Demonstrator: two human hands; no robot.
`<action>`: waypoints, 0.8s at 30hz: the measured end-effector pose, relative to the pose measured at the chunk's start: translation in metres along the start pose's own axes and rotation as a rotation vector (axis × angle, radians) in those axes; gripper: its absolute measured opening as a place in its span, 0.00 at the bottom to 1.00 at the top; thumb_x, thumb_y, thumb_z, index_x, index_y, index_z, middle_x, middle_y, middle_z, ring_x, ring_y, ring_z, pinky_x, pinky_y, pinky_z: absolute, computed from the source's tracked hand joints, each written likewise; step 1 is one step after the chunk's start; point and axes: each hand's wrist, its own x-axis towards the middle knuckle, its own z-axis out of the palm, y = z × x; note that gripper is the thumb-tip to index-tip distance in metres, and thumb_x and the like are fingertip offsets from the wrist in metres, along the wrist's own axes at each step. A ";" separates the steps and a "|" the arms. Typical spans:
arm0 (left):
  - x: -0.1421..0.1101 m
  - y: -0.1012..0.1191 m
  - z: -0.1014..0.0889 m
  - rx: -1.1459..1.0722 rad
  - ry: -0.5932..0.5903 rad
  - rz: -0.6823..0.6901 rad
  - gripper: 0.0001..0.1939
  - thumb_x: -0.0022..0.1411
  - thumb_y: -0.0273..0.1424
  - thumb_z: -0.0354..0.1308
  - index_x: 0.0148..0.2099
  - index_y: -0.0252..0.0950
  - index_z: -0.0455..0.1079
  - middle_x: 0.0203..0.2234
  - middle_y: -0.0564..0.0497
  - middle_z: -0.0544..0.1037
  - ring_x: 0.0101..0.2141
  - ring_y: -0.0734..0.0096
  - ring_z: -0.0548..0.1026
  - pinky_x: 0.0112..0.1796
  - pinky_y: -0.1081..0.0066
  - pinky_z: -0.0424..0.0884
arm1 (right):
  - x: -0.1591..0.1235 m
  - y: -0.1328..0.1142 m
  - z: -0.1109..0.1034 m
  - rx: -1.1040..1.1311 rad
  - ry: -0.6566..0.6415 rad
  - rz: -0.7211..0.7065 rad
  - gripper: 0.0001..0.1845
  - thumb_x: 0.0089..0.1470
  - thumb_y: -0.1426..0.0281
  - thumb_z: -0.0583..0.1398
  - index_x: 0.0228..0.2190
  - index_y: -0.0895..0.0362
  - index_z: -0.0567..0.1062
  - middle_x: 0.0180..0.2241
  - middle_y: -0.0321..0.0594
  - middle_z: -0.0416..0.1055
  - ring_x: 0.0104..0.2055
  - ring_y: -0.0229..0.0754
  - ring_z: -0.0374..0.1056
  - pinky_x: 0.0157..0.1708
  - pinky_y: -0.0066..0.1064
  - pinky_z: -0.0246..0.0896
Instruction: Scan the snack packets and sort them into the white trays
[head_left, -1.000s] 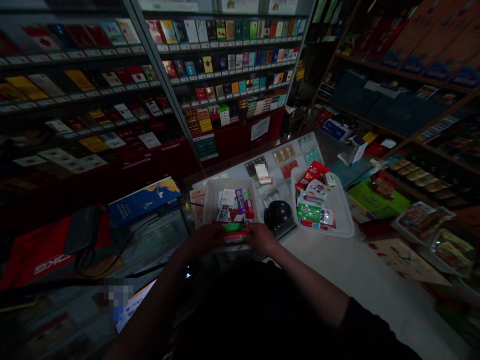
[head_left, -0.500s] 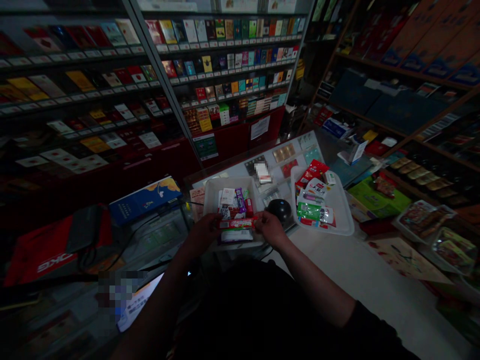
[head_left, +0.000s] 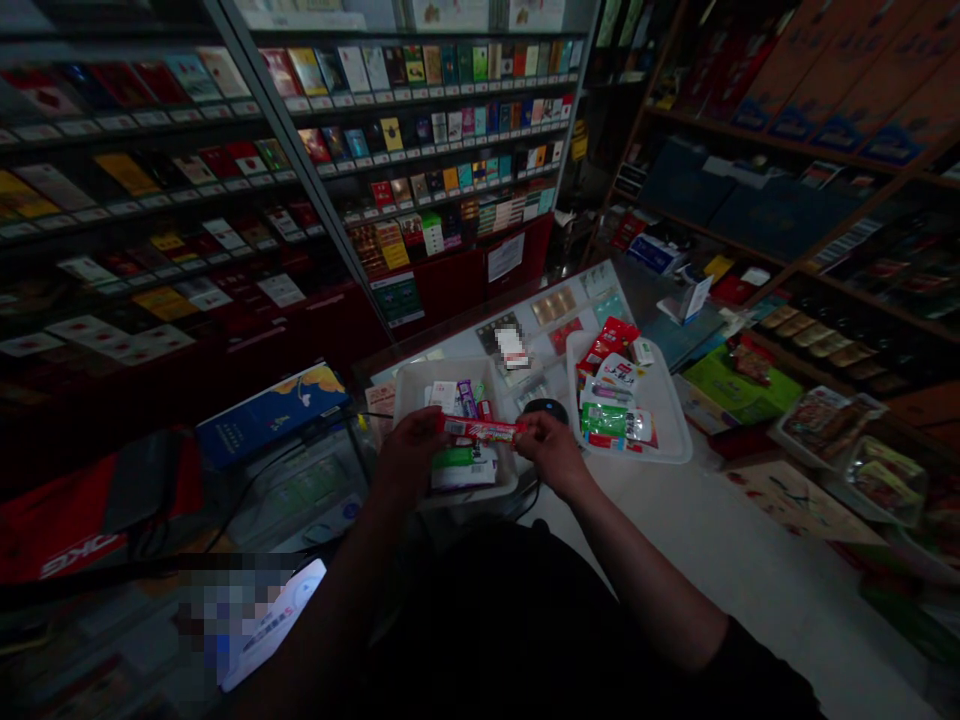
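My left hand (head_left: 409, 455) and my right hand (head_left: 556, 455) pinch opposite ends of a long, narrow red packet (head_left: 481, 429) with a barcode near its left end. It looks like a candy pack and is held level above a white plastic bin (head_left: 507, 380). In that bin lie a white box (head_left: 444, 392), a purple packet (head_left: 466, 398), a green packet (head_left: 452, 457) and other small goods. Close to my right hand is a black dome-shaped device (head_left: 545, 406), partly hidden by the fingers.
A second white bin (head_left: 673, 430) to the right holds several packets. Both bins stand on a glass counter (head_left: 525, 300). To the left are a blue box (head_left: 274, 412), a red bag (head_left: 67, 510) and a lit screen (head_left: 281, 620). Cigarette shelves (head_left: 420, 95) line the back.
Both hands have raised the red packet from the near end of the left bin, uncovering the green packet and a white one beneath. The view has shifted slightly right.
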 end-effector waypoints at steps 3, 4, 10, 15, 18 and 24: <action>0.005 -0.003 0.022 -0.119 0.057 -0.039 0.24 0.45 0.37 0.73 0.43 0.36 0.72 0.33 0.53 0.81 0.32 0.72 0.77 0.39 0.68 0.74 | -0.004 -0.004 0.002 0.029 -0.042 0.029 0.15 0.45 0.60 0.66 0.31 0.56 0.72 0.24 0.31 0.70 0.25 0.35 0.64 0.29 0.27 0.57; 0.006 -0.004 0.029 -0.131 0.047 -0.054 0.21 0.46 0.37 0.73 0.41 0.35 0.72 0.31 0.54 0.80 0.30 0.74 0.76 0.37 0.70 0.74 | -0.006 -0.005 0.003 0.036 -0.063 0.045 0.15 0.45 0.60 0.66 0.30 0.56 0.71 0.23 0.31 0.70 0.25 0.35 0.63 0.28 0.27 0.57; 0.007 0.005 0.069 0.083 -0.067 -0.037 0.17 0.56 0.43 0.65 0.39 0.35 0.74 0.28 0.53 0.78 0.27 0.73 0.74 0.33 0.72 0.71 | -0.015 -0.012 0.013 0.021 -0.133 0.080 0.13 0.45 0.61 0.66 0.28 0.56 0.71 0.23 0.31 0.71 0.25 0.35 0.63 0.27 0.26 0.56; 0.014 0.032 0.087 0.347 -0.166 0.072 0.18 0.61 0.42 0.59 0.47 0.35 0.77 0.30 0.54 0.79 0.28 0.72 0.74 0.30 0.74 0.69 | -0.004 -0.026 -0.004 -0.058 -0.066 -0.046 0.14 0.52 0.58 0.64 0.30 0.56 0.75 0.27 0.35 0.74 0.30 0.38 0.67 0.33 0.29 0.62; 0.023 0.041 0.092 0.411 -0.235 0.107 0.20 0.60 0.40 0.61 0.50 0.35 0.79 0.31 0.52 0.81 0.30 0.70 0.75 0.31 0.74 0.70 | 0.009 -0.044 -0.023 -0.126 0.062 -0.114 0.15 0.56 0.56 0.61 0.34 0.56 0.76 0.29 0.37 0.75 0.32 0.40 0.69 0.35 0.31 0.64; 0.033 0.043 0.099 0.549 -0.361 0.142 0.23 0.61 0.42 0.61 0.53 0.35 0.79 0.33 0.51 0.82 0.27 0.72 0.74 0.29 0.74 0.70 | 0.030 -0.082 -0.051 -0.211 0.147 -0.323 0.16 0.59 0.59 0.61 0.44 0.56 0.79 0.43 0.42 0.80 0.40 0.42 0.74 0.44 0.34 0.68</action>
